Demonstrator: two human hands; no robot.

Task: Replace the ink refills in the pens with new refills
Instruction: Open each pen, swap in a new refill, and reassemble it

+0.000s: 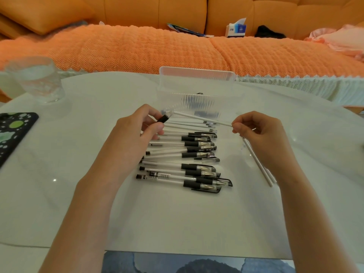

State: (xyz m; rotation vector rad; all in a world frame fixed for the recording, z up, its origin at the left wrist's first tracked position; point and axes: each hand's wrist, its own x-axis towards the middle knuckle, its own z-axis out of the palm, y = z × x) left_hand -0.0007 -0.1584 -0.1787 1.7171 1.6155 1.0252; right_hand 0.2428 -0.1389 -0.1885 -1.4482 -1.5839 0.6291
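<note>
the person's left hand [136,134] has its grip clamped on a black pen front [163,119] with a clear tip, fingers and thumb curled round it, above the far end of the pen row. the right hand [256,131] has its grip pinched shut on one end of a thin white refill [202,119]. the refill runs between the two hands, its other end at the clear tip; whether it is seated there cannot be told. on the white bench [177,213] lies a row of capped pens [189,166], with bare white tubes [189,125] just beyond. two more white tubes [258,164] lie by the right wrist, and a clear plastic box [197,75] stands behind. by the look of it one pen is mid-swap. how many of the row hold new refills cannot be told.
</note>
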